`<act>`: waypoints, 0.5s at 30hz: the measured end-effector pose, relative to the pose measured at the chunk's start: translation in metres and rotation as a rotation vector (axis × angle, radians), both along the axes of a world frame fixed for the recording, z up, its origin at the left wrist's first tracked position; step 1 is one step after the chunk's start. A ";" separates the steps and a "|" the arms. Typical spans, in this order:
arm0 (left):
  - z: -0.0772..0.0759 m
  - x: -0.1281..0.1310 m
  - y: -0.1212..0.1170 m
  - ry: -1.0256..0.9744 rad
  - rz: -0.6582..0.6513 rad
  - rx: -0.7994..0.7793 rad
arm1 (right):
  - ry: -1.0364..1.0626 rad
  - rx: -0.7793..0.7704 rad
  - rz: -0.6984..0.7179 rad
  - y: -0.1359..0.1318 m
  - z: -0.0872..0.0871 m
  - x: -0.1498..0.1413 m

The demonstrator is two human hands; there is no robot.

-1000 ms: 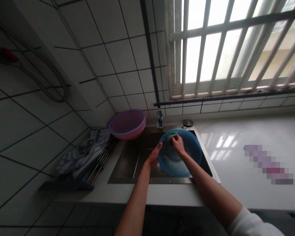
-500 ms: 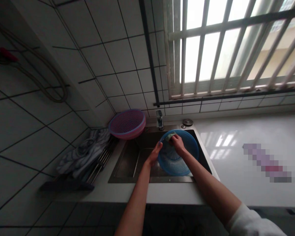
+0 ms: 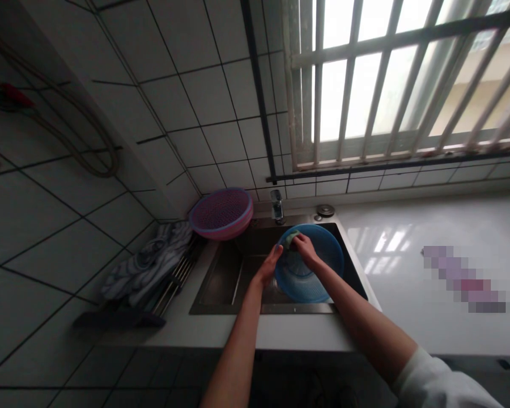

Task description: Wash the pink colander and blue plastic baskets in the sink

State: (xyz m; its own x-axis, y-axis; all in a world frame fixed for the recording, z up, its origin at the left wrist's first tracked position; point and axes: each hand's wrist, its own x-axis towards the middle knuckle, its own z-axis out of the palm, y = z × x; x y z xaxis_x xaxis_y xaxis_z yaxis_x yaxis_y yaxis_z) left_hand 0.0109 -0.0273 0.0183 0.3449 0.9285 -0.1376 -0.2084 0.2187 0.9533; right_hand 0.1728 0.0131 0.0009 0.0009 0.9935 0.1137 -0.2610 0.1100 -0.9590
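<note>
A blue plastic basin [image 3: 329,255] is tilted towards me in the right part of the steel sink [image 3: 215,283]. My left hand [image 3: 268,268] grips its left rim, with the thumb on the edge and the other fingers mostly hidden behind the wall. Inside the basin, my right hand [image 3: 305,249] is closed on a small greenish cloth [image 3: 290,239] and presses it to the inner wall near the upper left rim. Whether this is a cloth or a thin sponge is hard to make out.
Behind the sink stands a faucet [image 3: 276,206], with a round metal drain strainer [image 3: 325,211] to its right. A pink colander [image 3: 221,213] rests at the back left corner. Striped cloth [image 3: 153,255] lies by a metal rack [image 3: 176,280]. On the right counter is a blurred-out item [image 3: 463,279].
My right hand has slid the greenish cloth slightly left and down, closer to the rim. The left hand keeps its hold on the basin, which has barely moved.
</note>
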 end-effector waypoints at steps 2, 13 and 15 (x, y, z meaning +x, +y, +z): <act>0.002 -0.002 -0.001 0.029 0.006 0.004 | -0.003 -0.006 0.040 0.000 0.002 0.005; 0.013 -0.011 0.001 0.046 0.045 0.021 | -0.151 0.076 0.428 -0.020 -0.004 -0.019; 0.013 -0.006 -0.001 -0.011 0.006 -0.013 | -0.062 0.038 0.138 -0.007 0.000 -0.008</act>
